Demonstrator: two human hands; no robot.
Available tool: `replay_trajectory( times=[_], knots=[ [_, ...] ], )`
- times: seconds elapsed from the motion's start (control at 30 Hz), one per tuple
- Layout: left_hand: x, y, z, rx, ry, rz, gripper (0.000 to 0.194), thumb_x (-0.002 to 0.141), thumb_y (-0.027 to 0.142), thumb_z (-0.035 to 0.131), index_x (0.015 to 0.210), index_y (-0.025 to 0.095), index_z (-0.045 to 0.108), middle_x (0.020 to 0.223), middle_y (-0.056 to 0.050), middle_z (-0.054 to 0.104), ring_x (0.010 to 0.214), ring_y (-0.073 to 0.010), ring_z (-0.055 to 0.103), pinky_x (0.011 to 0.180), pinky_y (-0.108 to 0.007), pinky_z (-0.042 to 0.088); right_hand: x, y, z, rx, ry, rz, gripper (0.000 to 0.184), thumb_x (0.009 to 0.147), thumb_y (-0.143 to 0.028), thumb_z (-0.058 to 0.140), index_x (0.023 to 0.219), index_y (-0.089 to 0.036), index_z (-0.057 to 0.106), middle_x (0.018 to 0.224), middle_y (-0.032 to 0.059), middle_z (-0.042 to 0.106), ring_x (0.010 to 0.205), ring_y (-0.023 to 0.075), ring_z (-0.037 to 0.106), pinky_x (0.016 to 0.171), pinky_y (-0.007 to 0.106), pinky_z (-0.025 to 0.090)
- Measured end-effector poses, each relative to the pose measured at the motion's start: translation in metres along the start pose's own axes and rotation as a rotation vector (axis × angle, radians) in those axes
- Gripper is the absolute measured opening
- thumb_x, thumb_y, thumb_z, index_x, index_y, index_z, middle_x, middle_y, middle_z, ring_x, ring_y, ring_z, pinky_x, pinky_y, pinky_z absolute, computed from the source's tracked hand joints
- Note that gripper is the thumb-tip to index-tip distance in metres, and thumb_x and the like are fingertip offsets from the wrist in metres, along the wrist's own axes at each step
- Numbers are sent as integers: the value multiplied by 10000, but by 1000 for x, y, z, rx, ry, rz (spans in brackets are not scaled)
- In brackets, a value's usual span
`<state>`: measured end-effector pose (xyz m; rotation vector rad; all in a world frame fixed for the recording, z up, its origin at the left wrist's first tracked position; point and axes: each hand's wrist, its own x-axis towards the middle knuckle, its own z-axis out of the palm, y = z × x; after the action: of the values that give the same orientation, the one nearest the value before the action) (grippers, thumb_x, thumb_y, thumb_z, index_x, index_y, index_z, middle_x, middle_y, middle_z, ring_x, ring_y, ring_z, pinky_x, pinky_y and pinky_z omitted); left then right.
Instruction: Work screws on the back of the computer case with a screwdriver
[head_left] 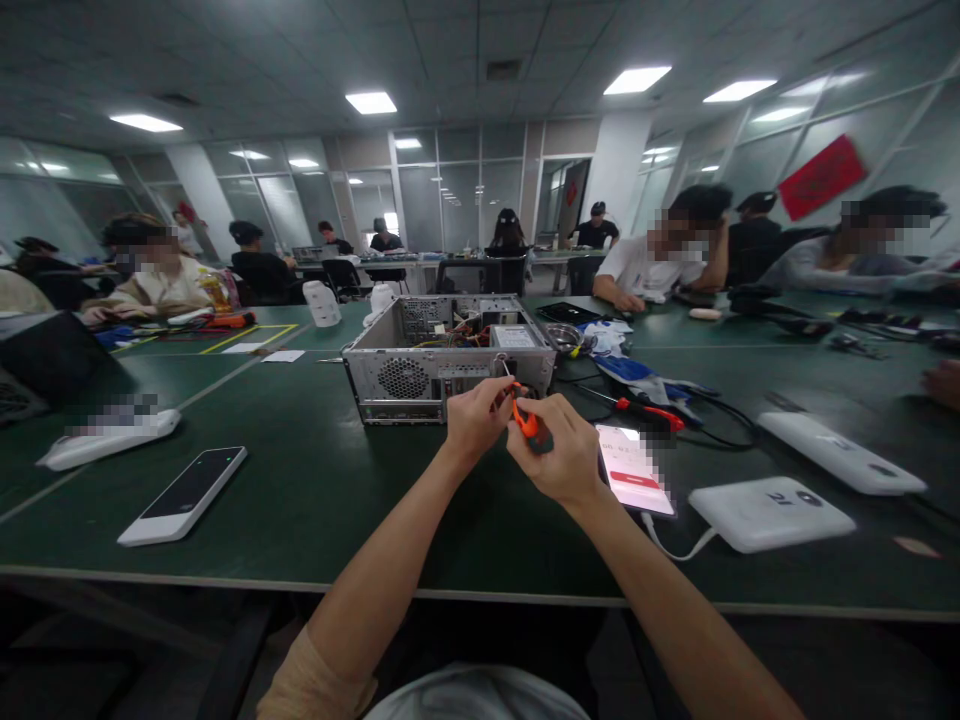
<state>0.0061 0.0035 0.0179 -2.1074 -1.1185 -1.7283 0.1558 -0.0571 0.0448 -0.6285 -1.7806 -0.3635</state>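
An opened desktop computer case (358,385) lies on the green table, its rear panel with a round fan grille facing me. Coloured cables and a power supply (510,337) show inside it. My right hand (559,450) is wrapped round the orange and dark handle of a screwdriver (531,428). The screwdriver's shaft points up and away, its tip close to the right part of the rear panel. My left hand (478,415) is closed, its fingertips pinched at the front of the screwdriver. Whether the tip touches a screw is too small to tell.
Right of the case lie a metal bowl (562,337), gloves (626,372), a red-handled screwdriver (649,412), a lit phone (636,475) and white power banks (772,512). A white device (184,497) lies at left. People (660,255) sit across the table.
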Motion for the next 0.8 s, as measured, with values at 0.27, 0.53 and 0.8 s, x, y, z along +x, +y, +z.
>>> replay_trajectory(
  times=[0.27,0.53,0.8],
  knots=[
    [1,12,3,-186,-11,-234,270,944,260,551,1182,216,669,908,-24,744,538,-81,569,579,-207,455,1,0,-3,-26,-12,44,205,823,-140,583,1000,-203,666,911,46,551,730,148,566,603,257,490],
    [18,22,7,-974,1,-1068,152,875,291,561,885,168,650,791,-22,710,526,-106,596,518,-215,465,-4,1,4,-37,-56,-49,278,773,-113,600,1015,-207,698,924,39,507,734,138,521,585,247,474],
    [24,30,-5,-1418,-247,-1188,218,886,249,683,1065,127,709,911,-58,741,656,-108,678,613,-204,522,-4,4,3,-93,-52,-36,212,767,-53,554,800,-214,688,935,52,481,844,187,517,683,318,504]
  ],
)
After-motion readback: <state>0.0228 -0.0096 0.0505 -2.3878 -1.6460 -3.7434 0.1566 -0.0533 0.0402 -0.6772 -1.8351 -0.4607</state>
